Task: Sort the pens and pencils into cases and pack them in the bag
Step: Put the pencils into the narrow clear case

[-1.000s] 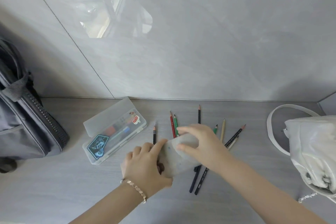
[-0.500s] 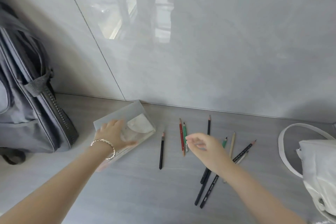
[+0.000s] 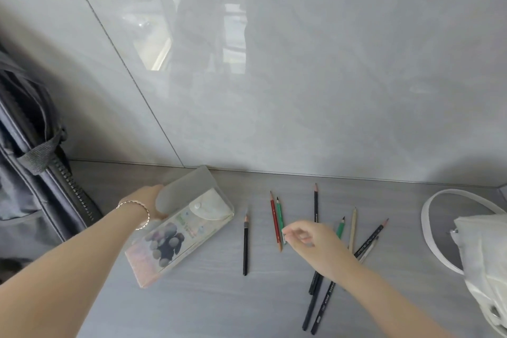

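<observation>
1. The clear plastic case lies on the grey counter with its frosted lid raised. A white snap pouch rests in its far end.
2. The left hand, a bracelet on its wrist, is at the case's far-left edge. Its fingers are behind the lid, so I cannot tell whether they curl round it.
3. Just right of the case lies a black pencil. Further right are a red pencil and a green pencil, side by side.
4. The right hand is right of the case, its thumb and forefinger drawn together at the green pencil's near end. Whether they hold the pencil, I cannot tell.
5. Beyond that hand, further from the case, more pencils lie scattered.
6. A grey backpack stands left of the case. A white bag sits far to the right.
</observation>
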Demonstrator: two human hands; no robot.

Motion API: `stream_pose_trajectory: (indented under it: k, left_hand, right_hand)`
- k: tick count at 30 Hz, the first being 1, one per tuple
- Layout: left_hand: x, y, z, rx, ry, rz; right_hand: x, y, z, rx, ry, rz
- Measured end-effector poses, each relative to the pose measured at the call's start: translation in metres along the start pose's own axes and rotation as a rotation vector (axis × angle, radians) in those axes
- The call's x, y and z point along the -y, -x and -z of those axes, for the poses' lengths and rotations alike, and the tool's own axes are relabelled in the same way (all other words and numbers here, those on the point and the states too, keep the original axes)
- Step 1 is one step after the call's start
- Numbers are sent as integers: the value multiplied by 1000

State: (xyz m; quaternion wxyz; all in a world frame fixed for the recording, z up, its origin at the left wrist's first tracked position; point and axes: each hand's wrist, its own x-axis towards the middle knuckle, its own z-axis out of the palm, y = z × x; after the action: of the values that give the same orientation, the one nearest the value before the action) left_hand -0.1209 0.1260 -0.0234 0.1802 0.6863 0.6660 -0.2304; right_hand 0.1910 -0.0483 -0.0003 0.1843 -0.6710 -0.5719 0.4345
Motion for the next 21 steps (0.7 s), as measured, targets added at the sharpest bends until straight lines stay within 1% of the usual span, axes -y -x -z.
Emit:
stream_pose_trajectory:
  k: [3, 5, 7, 9, 10, 12, 15, 17, 19, 20, 21]
  left_hand:
    - [4, 8, 16, -53, -25, -4]
    - [1, 22, 33, -88, 5, -9]
    - [-10, 43, 52, -86, 92, 8]
    - [-28, 71, 66, -23, 246, -24]
    - [-39, 87, 71, 31, 317, -75]
    - [-62, 115, 71, 145, 419, -211]
    - [-106, 147, 48, 187, 567, -387]
    - [-134, 157, 24, 213, 670, -404]
    - [-153, 161, 3, 244, 775, -391]
    - [-161, 163, -4, 266, 820, -387]
    - [-166, 162, -10, 289, 874, -375]
  right_hand:
    - [3, 1, 1, -9, -14, 7]
    - [6, 3, 0, -38, -53, 15]
    - [11, 6, -1, -68, -110, 21]
    - [20, 9, -3, -96, -169, 13]
    - [25, 10, -3, -91, -232, 3]
    - [39, 12, -2, -46, -455, -37]
    - [49, 9, -4, -56, -855, -108]
    - [47, 7, -5, -117, -964, -159]
    - [39, 10, -4, -224, -1024, -208]
    - [34, 14, -2, -253, -1058, -217]
    - [31, 18, 0, -246, -1086, -223]
